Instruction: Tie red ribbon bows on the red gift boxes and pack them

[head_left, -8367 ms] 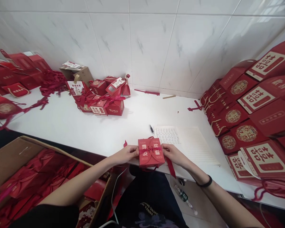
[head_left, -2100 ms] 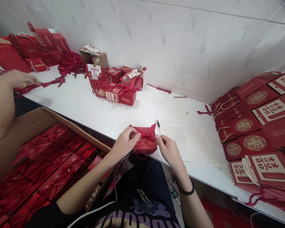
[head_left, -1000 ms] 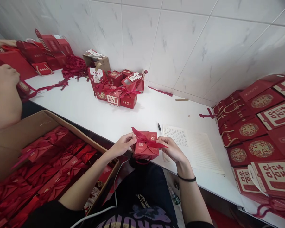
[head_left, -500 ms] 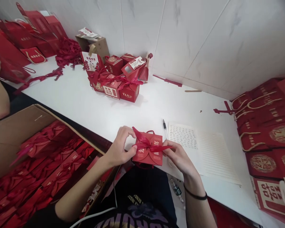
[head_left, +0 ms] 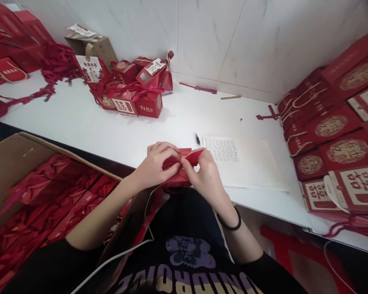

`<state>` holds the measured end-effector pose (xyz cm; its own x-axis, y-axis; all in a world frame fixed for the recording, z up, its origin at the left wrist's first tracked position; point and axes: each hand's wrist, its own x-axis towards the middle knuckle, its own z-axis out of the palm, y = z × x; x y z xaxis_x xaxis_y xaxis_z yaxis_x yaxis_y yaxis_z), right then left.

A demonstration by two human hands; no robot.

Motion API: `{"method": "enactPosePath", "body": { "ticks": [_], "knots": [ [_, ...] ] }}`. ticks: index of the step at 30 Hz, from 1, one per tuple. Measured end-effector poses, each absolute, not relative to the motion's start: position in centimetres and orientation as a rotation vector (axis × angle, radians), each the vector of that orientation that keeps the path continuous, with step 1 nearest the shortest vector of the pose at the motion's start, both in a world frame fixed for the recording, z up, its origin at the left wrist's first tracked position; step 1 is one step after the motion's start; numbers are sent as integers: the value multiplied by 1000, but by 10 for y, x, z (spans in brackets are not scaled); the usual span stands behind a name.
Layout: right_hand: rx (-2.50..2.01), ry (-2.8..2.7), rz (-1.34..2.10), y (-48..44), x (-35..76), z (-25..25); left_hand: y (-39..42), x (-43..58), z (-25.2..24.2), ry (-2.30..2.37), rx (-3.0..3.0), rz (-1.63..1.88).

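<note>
A small red gift box (head_left: 180,176) rests at the table's front edge, right by my body, partly covered by my fingers. My left hand (head_left: 156,165) is closed over the box's left side, thumb and fingertips pinching dark red ribbon. From the right, my right hand (head_left: 205,173) pinches a raised red ribbon (head_left: 195,156) between thumb and fingers, above the box top. Both sets of fingertips nearly meet over the middle of the box. The knot itself is hidden behind my fingers.
At left, a cardboard carton (head_left: 27,163) holds many red ribboned boxes. Finished-looking boxes (head_left: 150,104) stand near the wall. Beside my right hand lie a pen (head_left: 198,139) and written paper (head_left: 221,149). Red gift bags and boxes (head_left: 331,126) are stacked at right.
My hands have come together over the box, from holding the ribbon bow's two sides apart. The right hand has moved inward and raised the ribbon. The view has turned to the right.
</note>
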<state>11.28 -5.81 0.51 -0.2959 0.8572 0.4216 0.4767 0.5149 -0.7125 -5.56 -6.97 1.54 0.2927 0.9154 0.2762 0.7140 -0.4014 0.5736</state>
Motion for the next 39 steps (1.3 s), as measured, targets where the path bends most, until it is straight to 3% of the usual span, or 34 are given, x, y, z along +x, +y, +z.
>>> {"method": "enactPosePath", "body": {
  "ticks": [15, 22, 26, 29, 34, 39],
  "knots": [
    [-1042, -1722, 1299, -12, 120, 1, -72, -60, 5, 1321, 2160, 887],
    [-1202, -1715, 948, -8, 111, -16, -71, -58, 7, 1365, 2108, 871],
    [-1323, -1434, 892, -29, 133, -14, -79, -64, 7, 1446, 2022, 1099],
    [-1322, -1551, 926, -53, 148, -13, -91, -72, 7, 1639, 1845, 1258],
    [-1250, -1815, 1046, -72, 143, -15, -106, -73, 6, 1696, 1621, 951],
    [-1223, -1740, 1144, -62, 133, -15, -96, -65, 0, 1601, 1504, 1032]
  ]
}}
